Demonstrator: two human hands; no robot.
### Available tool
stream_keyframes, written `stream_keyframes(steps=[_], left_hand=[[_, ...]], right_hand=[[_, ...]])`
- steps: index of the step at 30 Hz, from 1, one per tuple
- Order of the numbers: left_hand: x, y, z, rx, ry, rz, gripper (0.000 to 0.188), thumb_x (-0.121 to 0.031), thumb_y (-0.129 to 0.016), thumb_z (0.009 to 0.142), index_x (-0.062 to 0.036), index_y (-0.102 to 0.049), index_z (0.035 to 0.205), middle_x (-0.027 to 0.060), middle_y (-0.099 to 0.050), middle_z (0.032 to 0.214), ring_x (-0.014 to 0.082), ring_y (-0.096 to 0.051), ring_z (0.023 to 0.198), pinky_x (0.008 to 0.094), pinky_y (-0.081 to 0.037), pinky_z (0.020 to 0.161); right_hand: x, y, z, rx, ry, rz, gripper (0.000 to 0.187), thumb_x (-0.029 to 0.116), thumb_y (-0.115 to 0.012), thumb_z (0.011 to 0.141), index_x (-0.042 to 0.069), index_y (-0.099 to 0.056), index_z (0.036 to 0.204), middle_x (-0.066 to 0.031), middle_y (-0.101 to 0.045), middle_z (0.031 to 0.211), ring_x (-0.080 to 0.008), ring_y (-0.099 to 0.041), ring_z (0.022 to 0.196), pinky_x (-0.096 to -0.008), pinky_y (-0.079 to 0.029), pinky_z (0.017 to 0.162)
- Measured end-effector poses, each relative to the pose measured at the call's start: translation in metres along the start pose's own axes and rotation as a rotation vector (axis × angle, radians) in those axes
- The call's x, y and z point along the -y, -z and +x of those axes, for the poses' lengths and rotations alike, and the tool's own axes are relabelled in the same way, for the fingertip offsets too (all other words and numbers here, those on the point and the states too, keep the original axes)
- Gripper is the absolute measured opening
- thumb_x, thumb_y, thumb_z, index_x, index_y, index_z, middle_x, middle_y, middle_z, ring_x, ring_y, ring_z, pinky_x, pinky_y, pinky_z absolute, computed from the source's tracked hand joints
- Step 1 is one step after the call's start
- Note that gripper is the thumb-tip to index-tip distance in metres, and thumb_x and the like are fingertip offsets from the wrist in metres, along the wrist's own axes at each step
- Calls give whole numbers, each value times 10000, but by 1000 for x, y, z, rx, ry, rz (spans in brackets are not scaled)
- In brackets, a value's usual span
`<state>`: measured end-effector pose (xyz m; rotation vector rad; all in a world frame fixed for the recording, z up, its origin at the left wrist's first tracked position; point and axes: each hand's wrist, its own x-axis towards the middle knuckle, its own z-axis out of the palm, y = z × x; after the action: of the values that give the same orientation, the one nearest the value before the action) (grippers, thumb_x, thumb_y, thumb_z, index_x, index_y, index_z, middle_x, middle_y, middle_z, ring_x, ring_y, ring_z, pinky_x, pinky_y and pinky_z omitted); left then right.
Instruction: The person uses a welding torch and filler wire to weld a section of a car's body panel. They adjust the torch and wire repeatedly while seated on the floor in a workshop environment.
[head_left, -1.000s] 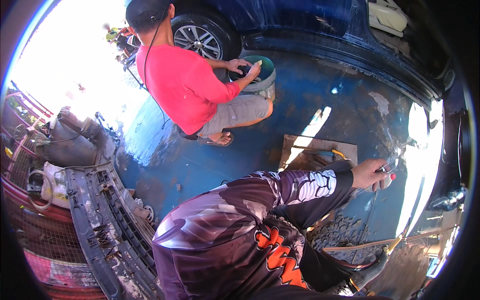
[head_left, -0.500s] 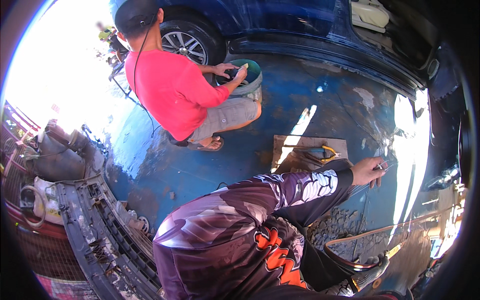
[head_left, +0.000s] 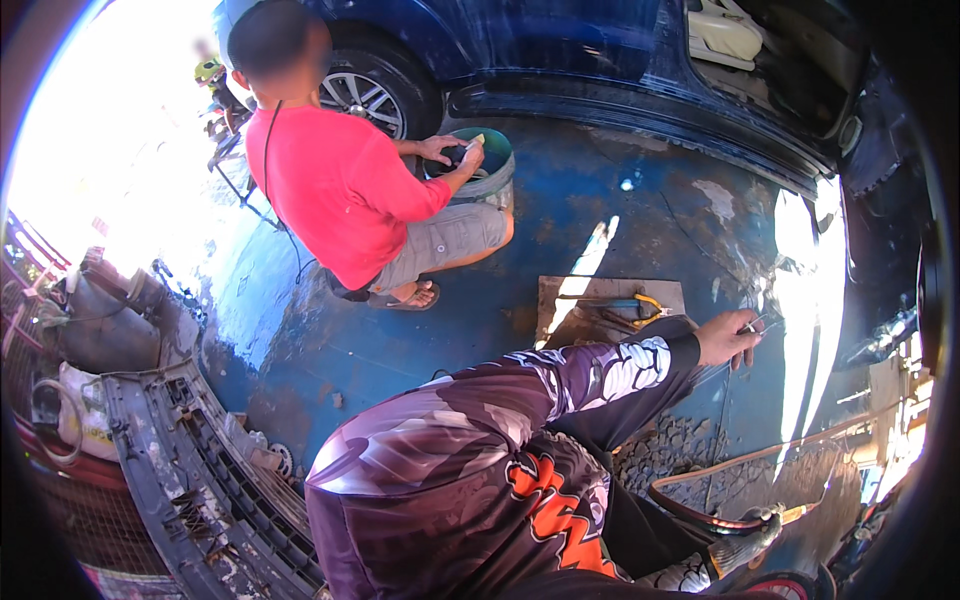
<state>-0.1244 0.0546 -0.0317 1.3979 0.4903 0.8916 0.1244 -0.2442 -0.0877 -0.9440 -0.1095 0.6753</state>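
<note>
My left hand (head_left: 727, 340), bare and with bent fingers, reaches out past my knee. Between its fingers is a thin pale stick (head_left: 756, 326), too small to name surely. At the lower right my right hand (head_left: 745, 548), in a grey glove, is closed around a slim tool with a yellow-orange handle (head_left: 795, 514). What the tool is I cannot make out. Its thin tip lies over a large curved panel (head_left: 690, 480) with a brown rim, and the gloved hand is close to that rim.
Pliers with yellow handles (head_left: 650, 308) lie on a brown board (head_left: 556, 292). A co-worker in a red shirt (head_left: 340, 190) squats beside a green bucket (head_left: 497, 180) and a blue car (head_left: 560, 45). Dark fragments (head_left: 665, 450) litter the floor; a black bumper part (head_left: 190, 480) lies left.
The whole view has shifted slightly. My gloved right hand has tilted a little upward with the tool. The co-worker's head has turned toward the bucket side; my left hand keeps its pose.
</note>
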Motion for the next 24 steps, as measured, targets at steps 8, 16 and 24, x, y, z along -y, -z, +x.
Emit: stream_keyframes(steps=[8,16,24], left_hand=[[-3,-1,-2,8,-15,41,121,-97,-523,1075,17,-549,1105,96,-651,828,162,-711,674,293,-544,484],[1,-1,-1,6,-4,9,126,-107,-528,1079,7,-544,1128,97,-672,779,153,-686,621,288,-536,482],[-4,1,-2,10,5,58,106,-102,-527,1079,1,-540,1098,98,-667,791,157,-691,632,289,-537,481]], right_hand=[[1,36,22,184,9,150,295,248,-652,1006,16,-594,1179,-33,-639,912,-112,-610,716,-228,-518,670],[3,34,18,151,46,101,303,265,-650,1010,20,-593,1180,-32,-642,909,-113,-611,702,-231,-515,651],[4,29,17,153,54,94,311,282,-647,1014,24,-593,1181,-31,-646,907,-114,-612,688,-234,-511,632]])
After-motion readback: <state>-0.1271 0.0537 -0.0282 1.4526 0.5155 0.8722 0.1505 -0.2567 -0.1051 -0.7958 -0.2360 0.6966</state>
